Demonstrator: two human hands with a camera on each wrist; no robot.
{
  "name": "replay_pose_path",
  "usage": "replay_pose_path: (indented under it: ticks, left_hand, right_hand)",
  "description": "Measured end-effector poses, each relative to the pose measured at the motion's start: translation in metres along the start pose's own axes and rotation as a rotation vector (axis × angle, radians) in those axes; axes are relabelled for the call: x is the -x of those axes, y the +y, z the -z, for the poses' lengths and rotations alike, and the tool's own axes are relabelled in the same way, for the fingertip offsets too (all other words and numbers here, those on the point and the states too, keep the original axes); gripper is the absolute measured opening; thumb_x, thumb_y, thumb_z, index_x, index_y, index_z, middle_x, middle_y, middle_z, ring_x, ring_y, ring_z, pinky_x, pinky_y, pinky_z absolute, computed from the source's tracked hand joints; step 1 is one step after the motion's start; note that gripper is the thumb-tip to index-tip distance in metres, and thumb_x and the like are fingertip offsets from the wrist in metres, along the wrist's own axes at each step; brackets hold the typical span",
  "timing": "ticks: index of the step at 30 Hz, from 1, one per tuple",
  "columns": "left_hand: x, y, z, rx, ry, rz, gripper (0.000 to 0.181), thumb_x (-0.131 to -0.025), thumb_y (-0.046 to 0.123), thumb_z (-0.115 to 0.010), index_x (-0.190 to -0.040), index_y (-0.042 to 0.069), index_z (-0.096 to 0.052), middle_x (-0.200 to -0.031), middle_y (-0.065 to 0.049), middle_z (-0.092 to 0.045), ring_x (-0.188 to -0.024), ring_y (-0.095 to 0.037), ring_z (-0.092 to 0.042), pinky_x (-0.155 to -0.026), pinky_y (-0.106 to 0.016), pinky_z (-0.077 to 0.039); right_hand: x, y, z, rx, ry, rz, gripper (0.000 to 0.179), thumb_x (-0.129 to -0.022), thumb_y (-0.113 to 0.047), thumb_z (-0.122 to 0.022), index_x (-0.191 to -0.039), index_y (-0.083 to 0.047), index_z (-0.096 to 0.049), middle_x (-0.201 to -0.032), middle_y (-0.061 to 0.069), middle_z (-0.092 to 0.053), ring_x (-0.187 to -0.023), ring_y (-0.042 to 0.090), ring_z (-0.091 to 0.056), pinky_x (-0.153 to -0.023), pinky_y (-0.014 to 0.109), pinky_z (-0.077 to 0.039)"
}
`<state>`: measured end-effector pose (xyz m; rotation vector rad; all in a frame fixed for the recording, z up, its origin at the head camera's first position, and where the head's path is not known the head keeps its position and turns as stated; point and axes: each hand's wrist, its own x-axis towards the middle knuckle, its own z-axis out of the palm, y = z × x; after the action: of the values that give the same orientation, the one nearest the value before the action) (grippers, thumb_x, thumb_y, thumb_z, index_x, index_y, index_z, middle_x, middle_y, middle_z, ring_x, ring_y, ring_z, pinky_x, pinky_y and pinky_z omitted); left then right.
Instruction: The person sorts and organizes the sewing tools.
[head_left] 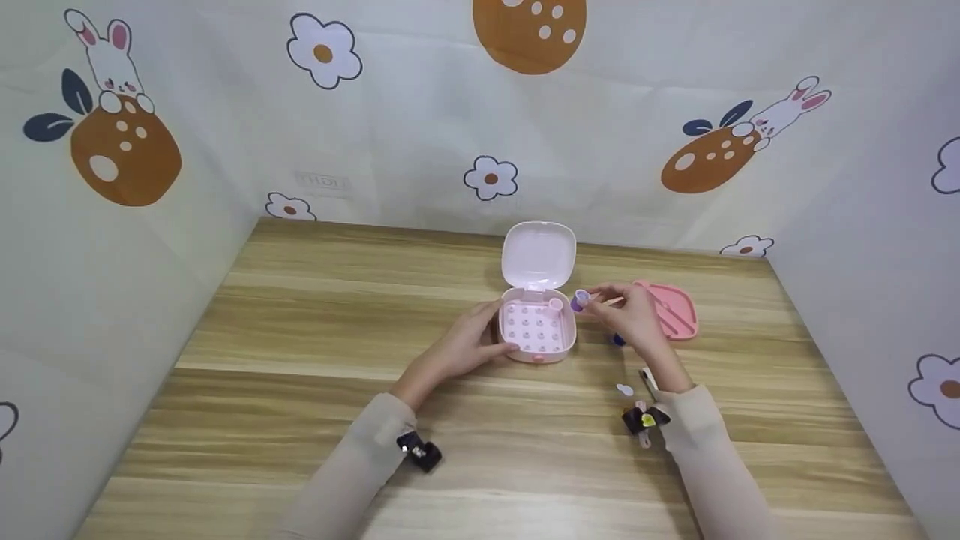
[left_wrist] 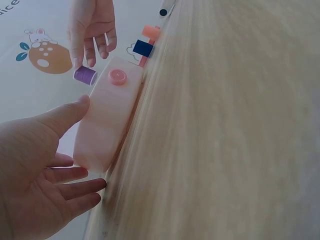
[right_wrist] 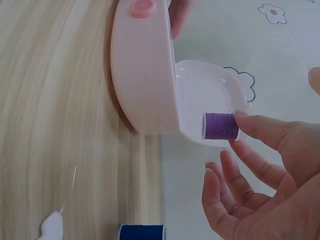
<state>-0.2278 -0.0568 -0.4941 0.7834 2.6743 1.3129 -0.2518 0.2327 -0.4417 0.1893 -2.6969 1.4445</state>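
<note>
A pale pink box (head_left: 538,354) stands with its lid (head_left: 538,255) raised; rows of small pegs line its inside. One pale pink spool (head_left: 554,307) stands at the back right of the pegs. My left hand (head_left: 471,341) holds the box's left side, thumb at the front corner and fingers along the side. Between thumb and fingertip, my right hand (head_left: 628,313) pinches a purple thread spool (right_wrist: 221,126), just right of the box and apart from it. The spool is tilted in the head view. The right hand's other fingers are loosely bent.
Behind the right hand lies a pink slotted tray (head_left: 679,311). A dark blue thread spool (right_wrist: 142,232) sits on the table under that hand. Closer in are a small white flat piece (head_left: 625,390) and a slim white stick (head_left: 648,379). A printed cloth wall (head_left: 405,135) encloses the table.
</note>
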Motion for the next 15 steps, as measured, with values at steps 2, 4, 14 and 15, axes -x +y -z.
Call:
replay_pose_path:
  ticks: [2,4,14,15]
  left_hand:
    - [0.0,0.0,0.0,0.002,-0.001,0.004,0.083,-0.096,0.026,-0.078,-0.161,-0.005,-0.036,-0.158,-0.028,-0.046,-0.148,-0.043,-0.043,-0.128,-0.053,-0.032]
    - [0.0,0.001,0.0,0.006,-0.001,0.004,0.083,-0.096,0.025,-0.078,-0.161,-0.005,-0.036,-0.158,-0.028,-0.047,-0.148,-0.043,-0.044,-0.128,-0.053,-0.032]
    - [0.002,0.002,0.001,0.003,-0.012,0.022,0.084,-0.096,0.025,-0.079,-0.16,-0.007,-0.035,-0.159,-0.029,-0.046,-0.149,-0.043,-0.043,-0.128,-0.052,-0.032]
    - [0.001,0.002,0.001,0.002,-0.014,0.023,0.084,-0.096,0.026,-0.078,-0.16,-0.006,-0.035,-0.159,-0.028,-0.045,-0.149,-0.043,-0.043,-0.128,-0.051,-0.032]
  right_hand:
    - [-0.001,-0.001,-0.002,0.009,-0.001,0.003,0.023,-0.09,-0.006,-0.077,-0.109,0.009,-0.077,-0.088,0.011,-0.073,-0.07,0.007,-0.06,-0.059,0.014,-0.05]
    - [-0.002,-0.002,-0.004,0.014,0.0,-0.004,0.023,-0.09,-0.006,-0.077,-0.109,0.008,-0.077,-0.089,0.012,-0.073,-0.072,0.007,-0.06,-0.061,0.014,-0.051]
    - [-0.007,-0.005,-0.013,0.013,-0.024,-0.029,0.027,-0.093,-0.012,-0.078,-0.113,0.005,-0.078,-0.106,0.023,-0.073,-0.076,0.011,-0.063,-0.066,0.016,-0.051]
    - [-0.007,-0.005,-0.014,0.013,-0.03,-0.035,0.028,-0.093,-0.014,-0.078,-0.114,0.004,-0.078,-0.108,0.023,-0.073,-0.077,0.012,-0.063,-0.066,0.016,-0.051]
